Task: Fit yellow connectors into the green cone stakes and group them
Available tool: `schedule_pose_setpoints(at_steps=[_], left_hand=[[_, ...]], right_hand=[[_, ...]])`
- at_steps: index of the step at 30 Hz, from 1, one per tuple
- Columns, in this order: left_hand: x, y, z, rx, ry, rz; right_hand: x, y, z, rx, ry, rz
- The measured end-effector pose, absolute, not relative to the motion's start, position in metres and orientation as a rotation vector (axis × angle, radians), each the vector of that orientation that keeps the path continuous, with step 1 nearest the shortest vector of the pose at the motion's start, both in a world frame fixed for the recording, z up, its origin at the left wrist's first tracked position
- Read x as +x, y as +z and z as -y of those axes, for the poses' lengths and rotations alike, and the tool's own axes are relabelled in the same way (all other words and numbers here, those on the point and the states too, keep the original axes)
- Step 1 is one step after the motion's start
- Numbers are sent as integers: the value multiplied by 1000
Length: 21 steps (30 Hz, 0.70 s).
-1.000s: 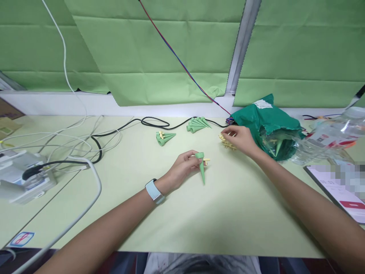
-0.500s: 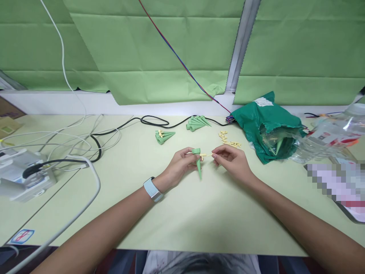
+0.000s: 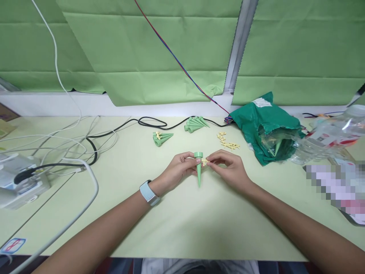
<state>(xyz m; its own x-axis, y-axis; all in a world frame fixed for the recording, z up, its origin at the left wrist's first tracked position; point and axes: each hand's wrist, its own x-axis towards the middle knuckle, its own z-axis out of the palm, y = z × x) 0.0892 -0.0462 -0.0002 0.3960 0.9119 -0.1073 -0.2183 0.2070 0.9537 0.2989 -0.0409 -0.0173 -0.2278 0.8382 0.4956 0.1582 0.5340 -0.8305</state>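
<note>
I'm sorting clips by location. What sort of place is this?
Likely a desk or worktable indoors, judging by the pale tabletop, the black cable trailing across it, and the small green cones laid out on it.

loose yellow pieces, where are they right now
In the head view, the loose yellow pieces lie right of centre, beyond the right hand and left of the dark green bag.

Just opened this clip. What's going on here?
A person's left hand holds a green cone upright, tip down. The right hand pinches a small yellow piece beside it; whether it is fully joined to the cone is unclear. Behind the hands lie two clusters of green cones and loose yellow pieces.
</note>
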Motion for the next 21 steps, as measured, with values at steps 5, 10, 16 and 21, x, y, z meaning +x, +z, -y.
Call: schedule_pose_setpoints(at_steps=[5,10,16,21], left_hand=[[86,0,45,1031,890,-806],[85,2,43,988,834,-790],[80,2,39,987,749,-745],[78,3,37,994,715,-713]], right_hand=[[297,-16,45,-788,629,1729],[296,-19,48,-753,455,1784],[299,-26,46,-595,270,1892],[303,-29,39,-490,149,1974]])
